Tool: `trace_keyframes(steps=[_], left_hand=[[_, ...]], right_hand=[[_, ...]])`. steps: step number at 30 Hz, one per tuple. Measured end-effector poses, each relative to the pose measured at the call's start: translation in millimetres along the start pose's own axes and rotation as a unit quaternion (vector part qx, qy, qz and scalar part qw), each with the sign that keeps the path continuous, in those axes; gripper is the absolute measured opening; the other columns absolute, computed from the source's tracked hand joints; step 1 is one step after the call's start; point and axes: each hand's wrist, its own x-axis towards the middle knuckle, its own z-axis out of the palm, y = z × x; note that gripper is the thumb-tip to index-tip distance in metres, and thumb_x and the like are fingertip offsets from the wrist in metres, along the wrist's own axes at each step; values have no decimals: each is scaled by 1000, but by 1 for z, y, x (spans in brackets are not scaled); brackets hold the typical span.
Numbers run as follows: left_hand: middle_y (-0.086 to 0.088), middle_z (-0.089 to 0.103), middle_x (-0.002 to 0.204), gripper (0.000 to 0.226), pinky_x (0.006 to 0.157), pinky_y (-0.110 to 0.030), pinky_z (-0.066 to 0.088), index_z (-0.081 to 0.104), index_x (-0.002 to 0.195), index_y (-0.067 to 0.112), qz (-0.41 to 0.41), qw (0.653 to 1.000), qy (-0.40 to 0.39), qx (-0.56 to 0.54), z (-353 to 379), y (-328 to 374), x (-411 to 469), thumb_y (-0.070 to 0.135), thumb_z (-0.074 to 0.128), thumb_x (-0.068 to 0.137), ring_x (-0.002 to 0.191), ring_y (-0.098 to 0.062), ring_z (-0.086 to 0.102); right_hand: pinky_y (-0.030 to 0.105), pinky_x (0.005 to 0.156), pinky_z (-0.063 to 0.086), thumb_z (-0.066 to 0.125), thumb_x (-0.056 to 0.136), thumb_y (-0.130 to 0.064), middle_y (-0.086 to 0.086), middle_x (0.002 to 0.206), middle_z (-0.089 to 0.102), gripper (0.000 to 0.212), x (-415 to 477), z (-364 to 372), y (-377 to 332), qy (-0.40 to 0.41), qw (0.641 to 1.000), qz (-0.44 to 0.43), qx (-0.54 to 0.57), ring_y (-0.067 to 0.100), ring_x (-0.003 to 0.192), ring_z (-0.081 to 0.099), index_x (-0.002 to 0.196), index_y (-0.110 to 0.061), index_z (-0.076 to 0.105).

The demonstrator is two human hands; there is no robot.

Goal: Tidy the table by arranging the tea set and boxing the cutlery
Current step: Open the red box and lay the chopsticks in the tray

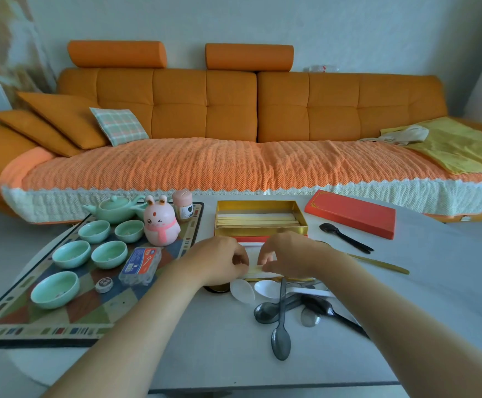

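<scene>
That pale strip (255, 270) could slip and drop among the loose spoons (281, 305) heaped just nearer than the wrists, since it is pinched only at the fingertips, and I cannot tell how firmly. Both hands are curled and drawn together at the middle of the counter (435, 282), the left hand (222, 262) and right hand (288, 258) each nipping an end. The open gold box (259, 231), with chopsticks (258, 220) in it, lies just beyond the knuckles, toward the far edge.

Soft, even daylight fills the scene, leaving only faint shadows beneath the spoons (280, 344) on the table (435, 282). Wide-angle distortion bows the edges, and the upper-left corner is blurred.
</scene>
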Motion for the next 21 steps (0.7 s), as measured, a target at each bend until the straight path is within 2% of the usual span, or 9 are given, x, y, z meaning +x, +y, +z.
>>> trace_keyframes(steps=[5,8,11,13,15,18,21], left_hand=[[19,58,91,15,65,-20,39,72,101,32,-7,1000,21,-16,3,-3,-1,34,61,92,86,-5,57],[14,63,94,16,65,-22,40,70,104,30,-16,999,33,-38,3,-6,-2,28,57,95,85,-8,58],[10,65,97,18,72,-28,47,67,108,28,-29,997,53,-46,-1,-11,-2,27,53,97,88,-11,60],[11,66,94,15,73,-29,49,67,103,27,-41,995,74,-54,-5,-18,-1,26,53,98,86,-11,60],[13,63,86,14,65,-29,46,66,95,27,-51,991,106,-64,-12,-26,1,23,52,98,79,-12,59],[16,59,88,14,58,-23,37,62,96,26,-67,983,165,-50,-21,-36,3,24,48,99,76,-6,54],[12,60,94,14,65,-30,40,64,96,24,-55,969,240,-23,-23,-45,8,24,50,98,89,-14,55]], right_hand=[[32,80,55,61,93,-31,-13,99,67,12,1,9,-2,48,999,5,5,9,89,61,102,-30,68],[25,76,49,58,96,-29,-9,105,67,17,2,8,-2,54,998,4,26,7,87,57,109,-28,68],[20,76,42,54,98,-26,-9,112,66,23,2,4,-1,56,998,4,38,6,89,55,117,-27,67],[21,77,43,51,100,-24,-9,113,65,25,2,1,1,57,997,8,40,8,91,55,120,-27,66],[26,73,47,50,100,-22,-9,106,65,25,3,0,4,68,996,19,57,13,87,58,119,-26,66],[27,72,48,48,101,-16,-11,92,57,27,8,-3,5,123,987,24,101,16,83,58,119,-20,67],[28,74,47,45,100,-7,-3,105,60,31,14,-9,7,204,974,9,102,18,90,58,118,-15,68]])
